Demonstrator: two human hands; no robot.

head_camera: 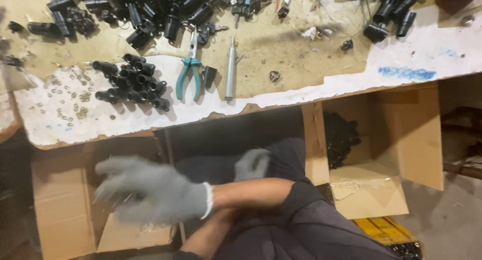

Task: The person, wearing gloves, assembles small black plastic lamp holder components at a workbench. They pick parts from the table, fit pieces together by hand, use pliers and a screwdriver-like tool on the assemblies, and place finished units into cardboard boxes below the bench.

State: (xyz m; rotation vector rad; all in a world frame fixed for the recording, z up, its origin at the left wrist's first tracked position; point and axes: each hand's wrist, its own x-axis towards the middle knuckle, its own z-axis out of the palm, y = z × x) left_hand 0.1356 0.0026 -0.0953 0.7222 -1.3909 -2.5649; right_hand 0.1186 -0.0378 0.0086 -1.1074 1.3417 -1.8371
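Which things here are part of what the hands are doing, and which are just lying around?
In use: right hand, blurred, over the left cardboard box; left hand.
Lying about: teal pliers, metal tool, black tubes, small rings, right box.

- The gloved hand (150, 192) over the left cardboard box (60, 210) is smeared with motion blur, so can't tell whether the fingers grip anything.
- The other gloved hand (252, 164) is blurry too and half tucked behind the forearm.
- Which hand is left or right? Arms cross, can't say.
- The black parts pile (150, 9) on the worktop (427, 54) runs off the top edge.
- The right box (401, 139) has dark stuff inside, too shadowy to identify.
- The yellow crate (386, 230) is chopped by the bottom edge.
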